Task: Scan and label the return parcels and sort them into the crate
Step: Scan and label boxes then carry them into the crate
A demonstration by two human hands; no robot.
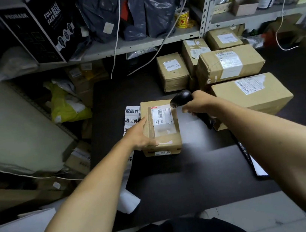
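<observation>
A small brown parcel [168,139] with a white shipping label on top rests on the dark table [196,178]. My left hand [139,135] grips its left side. My right hand [199,105] holds a black handheld scanner [182,98], whose head points down over the label's upper right corner. A strip of white return labels [131,117] with black characters lies just left of the parcel, partly under my left hand.
Several more brown parcels [251,96] sit at the back right of the table. Metal shelving [138,44] behind holds dark bags, a black mask box and yellow tape. A yellow bag [66,106] and clutter lie at the left. Cables hang down.
</observation>
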